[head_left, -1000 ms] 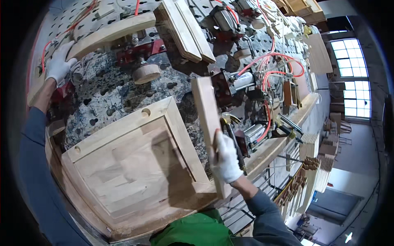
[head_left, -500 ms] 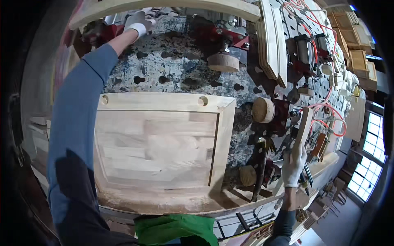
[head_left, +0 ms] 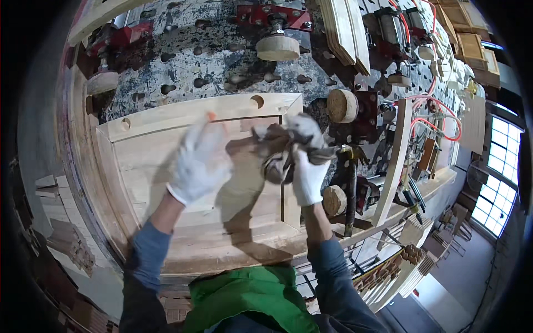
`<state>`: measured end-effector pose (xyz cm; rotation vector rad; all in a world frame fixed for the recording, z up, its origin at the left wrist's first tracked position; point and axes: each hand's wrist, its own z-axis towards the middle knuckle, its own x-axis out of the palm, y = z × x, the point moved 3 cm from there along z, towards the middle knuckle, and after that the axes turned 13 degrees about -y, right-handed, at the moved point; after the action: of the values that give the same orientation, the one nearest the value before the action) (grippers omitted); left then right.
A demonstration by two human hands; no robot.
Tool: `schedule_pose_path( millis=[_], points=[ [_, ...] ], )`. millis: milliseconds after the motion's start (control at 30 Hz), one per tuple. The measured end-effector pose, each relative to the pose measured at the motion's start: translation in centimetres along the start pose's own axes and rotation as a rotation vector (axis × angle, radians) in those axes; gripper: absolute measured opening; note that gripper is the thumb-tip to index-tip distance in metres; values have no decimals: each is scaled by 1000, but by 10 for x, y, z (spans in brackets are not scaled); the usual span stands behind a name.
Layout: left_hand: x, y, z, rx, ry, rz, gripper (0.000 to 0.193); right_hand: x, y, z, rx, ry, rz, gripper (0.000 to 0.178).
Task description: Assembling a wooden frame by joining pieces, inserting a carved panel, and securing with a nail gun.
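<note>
A framed wooden door panel (head_left: 244, 211) lies flat before me, with two round holes along its far rail. Over its left-middle part is my left hand (head_left: 201, 164), in a white glove. Motion smears its fingers, so I cannot tell what they hold, if anything; an orange patch shows at their tips. My right hand (head_left: 309, 178), also gloved, grips a crumpled grey rag (head_left: 283, 150) above the panel's right side. Part of the panel's right stile is hidden by the rag and hand.
Red clamps with round wooden pads (head_left: 342, 106) stand on the perforated, paint-spattered bench (head_left: 222, 61). Right of the panel are a hammer (head_left: 351, 188) and a wooden strip (head_left: 395, 161). Stacked boards (head_left: 345, 33) stand farther back, near red air hoses (head_left: 444, 105).
My left hand has come back from the far side to above the panel. My right hand has let go of the wooden strip, moved left and now holds the rag.
</note>
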<state>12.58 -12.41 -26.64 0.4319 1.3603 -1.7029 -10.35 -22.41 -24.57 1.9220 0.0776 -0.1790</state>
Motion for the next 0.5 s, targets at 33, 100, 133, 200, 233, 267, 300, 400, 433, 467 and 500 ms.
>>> schedule_pose_path(
  millis=[33,100,133,200,233,267,300,400,433,467,500],
  points=[
    [-7,35,16,7,-36,146,93,0,9,18,-178,-157,-23,17],
    [-15,88,39,-100,138,380,95,21,11,41,-320,-260,-140,14],
    [-20,108,42,-174,228,419,94,34,1,45,-290,-216,-243,18],
    [-15,104,52,-243,274,361,85,40,-15,44,-694,-173,-648,21],
    [-9,102,54,-227,303,357,81,47,-30,41,-1123,-176,-1037,26],
    [-2,98,47,-178,209,353,77,37,-47,49,-1102,-138,-996,29],
    [3,105,43,-189,250,321,77,25,-59,55,-1081,-90,-957,32],
    [8,110,33,-141,198,446,70,32,-57,71,-1051,-70,-1062,29],
    [7,109,34,-161,194,443,68,37,-56,71,-1059,-35,-1052,29],
    [2,109,30,-177,190,436,65,40,-57,73,-1003,-34,-1023,31],
    [-3,112,26,-189,186,439,65,42,-55,77,-947,-52,-998,33]
  ],
)
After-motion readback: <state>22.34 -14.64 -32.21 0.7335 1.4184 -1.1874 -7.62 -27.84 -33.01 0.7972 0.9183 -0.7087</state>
